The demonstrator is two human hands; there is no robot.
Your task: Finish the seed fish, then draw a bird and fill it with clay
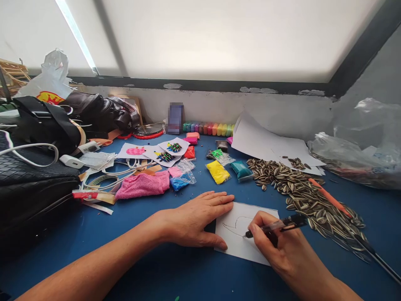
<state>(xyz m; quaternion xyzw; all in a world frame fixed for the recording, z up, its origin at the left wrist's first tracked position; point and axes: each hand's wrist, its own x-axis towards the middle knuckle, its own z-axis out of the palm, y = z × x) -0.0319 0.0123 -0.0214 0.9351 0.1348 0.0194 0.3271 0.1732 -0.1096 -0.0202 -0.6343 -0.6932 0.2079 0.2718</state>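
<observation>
The right grip [283, 246] holds a pen [293, 222] on white paper [241, 247].

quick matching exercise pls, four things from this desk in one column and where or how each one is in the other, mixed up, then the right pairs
Things
1. pen
2. left hand
3. cloth
4. seeds

Places and states
A. pink, beside a blue packet
B. held in the right hand
C. heaped on the right side of the table
D. laid flat at the left edge of the paper with the line drawing

Right pairs: 1-B, 2-D, 3-A, 4-C
</observation>
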